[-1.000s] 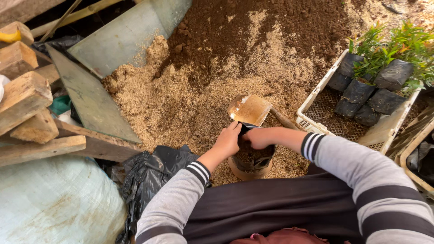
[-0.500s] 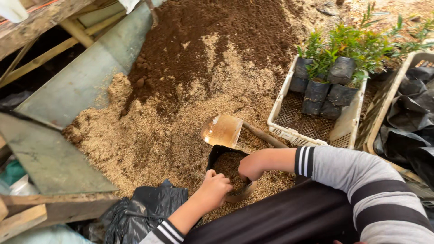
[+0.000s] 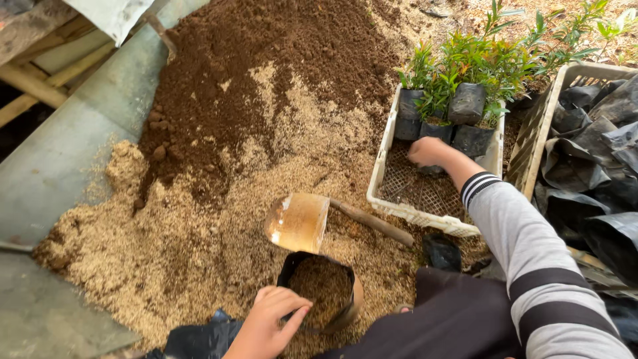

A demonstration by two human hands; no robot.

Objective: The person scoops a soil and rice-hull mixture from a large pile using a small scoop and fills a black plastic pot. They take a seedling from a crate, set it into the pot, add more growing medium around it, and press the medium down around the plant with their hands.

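Black grow bag [image 3: 323,290] rim partly hidden under left hand [image 3: 269,320].

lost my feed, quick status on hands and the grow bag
Left hand grips rim of soil-filled grow bag. Right hand in white crate, at the potted seedlings. Scoop lies beside bag.

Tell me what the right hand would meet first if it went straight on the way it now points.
Probably the black seedling bags at the far end of the white crate. The right hand already looks very near them, but depth is unclear.
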